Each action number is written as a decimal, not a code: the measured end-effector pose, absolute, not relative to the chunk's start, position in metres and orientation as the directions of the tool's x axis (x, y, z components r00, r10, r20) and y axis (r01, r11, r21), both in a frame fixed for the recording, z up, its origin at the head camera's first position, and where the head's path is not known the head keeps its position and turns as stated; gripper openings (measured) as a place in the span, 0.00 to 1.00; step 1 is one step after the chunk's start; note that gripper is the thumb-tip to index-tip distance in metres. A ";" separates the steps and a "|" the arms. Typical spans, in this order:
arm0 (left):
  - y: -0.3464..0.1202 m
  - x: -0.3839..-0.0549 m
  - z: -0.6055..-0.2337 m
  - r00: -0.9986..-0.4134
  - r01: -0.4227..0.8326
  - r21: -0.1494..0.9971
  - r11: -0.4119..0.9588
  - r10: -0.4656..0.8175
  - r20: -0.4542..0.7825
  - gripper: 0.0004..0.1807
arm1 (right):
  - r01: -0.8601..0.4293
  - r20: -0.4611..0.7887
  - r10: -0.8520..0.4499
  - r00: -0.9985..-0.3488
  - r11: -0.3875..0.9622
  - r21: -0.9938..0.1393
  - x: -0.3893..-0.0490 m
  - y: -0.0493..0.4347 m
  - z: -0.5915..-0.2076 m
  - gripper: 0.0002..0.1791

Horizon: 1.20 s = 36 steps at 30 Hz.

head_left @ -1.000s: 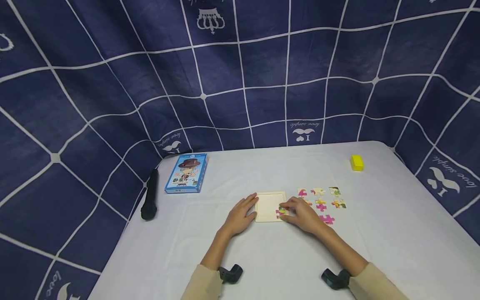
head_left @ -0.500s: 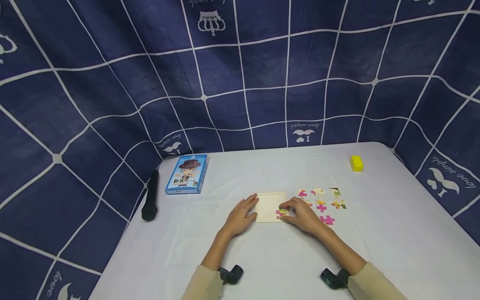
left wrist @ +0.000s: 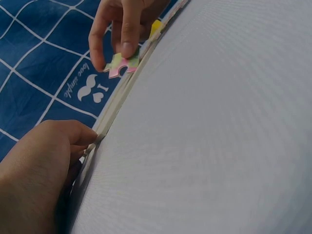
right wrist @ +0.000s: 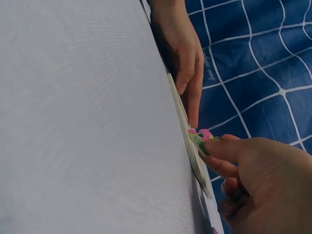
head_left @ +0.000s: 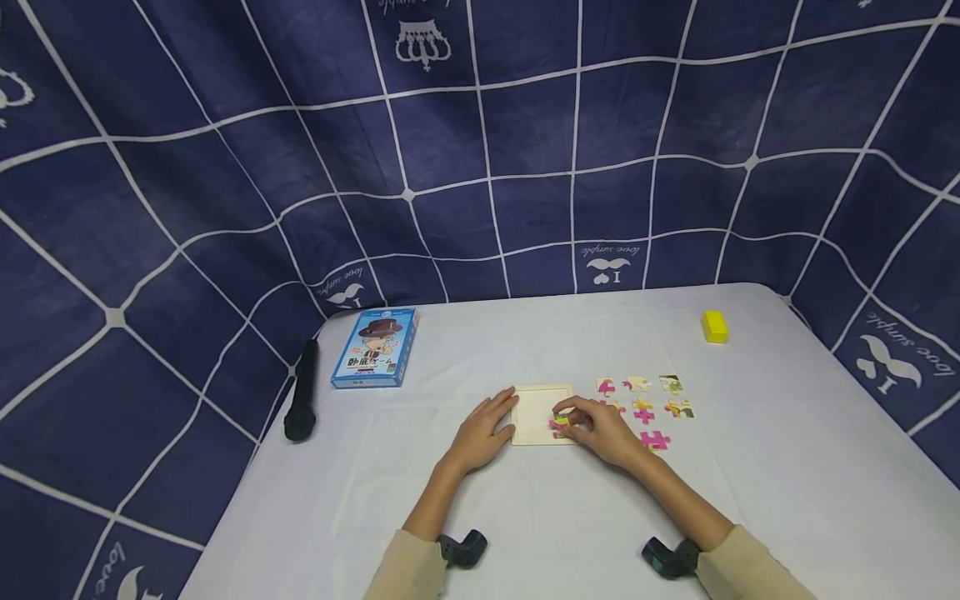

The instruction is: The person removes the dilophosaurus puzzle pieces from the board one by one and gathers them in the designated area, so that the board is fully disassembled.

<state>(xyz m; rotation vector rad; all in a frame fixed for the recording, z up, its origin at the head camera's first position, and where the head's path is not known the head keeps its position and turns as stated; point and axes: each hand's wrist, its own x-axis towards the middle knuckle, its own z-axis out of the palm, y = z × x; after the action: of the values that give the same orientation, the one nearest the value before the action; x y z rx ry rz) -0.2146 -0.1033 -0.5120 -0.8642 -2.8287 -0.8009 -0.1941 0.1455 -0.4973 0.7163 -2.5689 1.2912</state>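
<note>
A jigsaw puzzle piece (head_left: 559, 423) in pink, green and yellow is pinched between the thumb and fingers of my right hand (head_left: 606, 432). It is tilted over the lower right part of a shallow pale puzzle tray (head_left: 534, 408). In the left wrist view the puzzle piece (left wrist: 122, 64) shows its notched edge, raised above the tray's rim. My left hand (head_left: 478, 433) rests at the tray's left side, with fairly straight fingers along the edge and the thumb by the lower left corner. In the right wrist view, fingertips partly cover the puzzle piece (right wrist: 201, 136).
Several loose puzzle pieces (head_left: 642, 409) lie right of the tray, some partly behind my right hand. A yellow block (head_left: 715, 327) sits at the back right. A blue box (head_left: 375, 348) and a black microphone (head_left: 302, 392) lie at the left on the white-covered table (head_left: 450, 350).
My right hand has shifted slightly left, and the puzzle piece, earlier lying flatter near the tray's right edge, is now tilted up. My left hand stays in place.
</note>
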 end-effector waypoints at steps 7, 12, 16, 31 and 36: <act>-0.102 -0.215 -0.514 -0.839 0.538 0.448 0.714 0.502 0.208 0.29 | -0.489 0.383 -0.305 -0.872 0.512 -0.706 -0.190 0.151 -0.493 0.16; -0.102 -0.215 -0.512 -0.840 0.537 0.452 0.712 0.500 0.211 0.28 | -0.475 0.394 -0.265 -0.880 0.520 -0.710 -0.185 0.167 -0.484 0.17; -0.101 -0.215 -0.511 -0.839 0.539 0.453 0.710 0.498 0.217 0.28 | -0.405 0.353 -0.206 -0.913 0.568 -0.716 -0.180 0.189 -0.478 0.18; -0.102 -0.215 -0.510 -0.844 0.531 0.452 0.717 0.498 0.202 0.29 | -0.209 0.231 -0.064 -0.971 0.694 -0.689 -0.150 0.289 -0.477 0.17; -0.103 -0.215 -0.512 -0.840 0.537 0.453 0.712 0.500 0.209 0.29 | -0.178 0.177 -0.074 -0.981 0.694 -0.698 -0.144 0.302 -0.476 0.17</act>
<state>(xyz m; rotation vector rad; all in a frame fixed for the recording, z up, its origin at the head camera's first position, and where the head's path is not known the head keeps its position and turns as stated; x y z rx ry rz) -0.2153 -0.1030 -0.5123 -0.8618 -2.8407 -0.7863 -0.1439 0.3025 -0.4759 0.2062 -2.7654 1.1607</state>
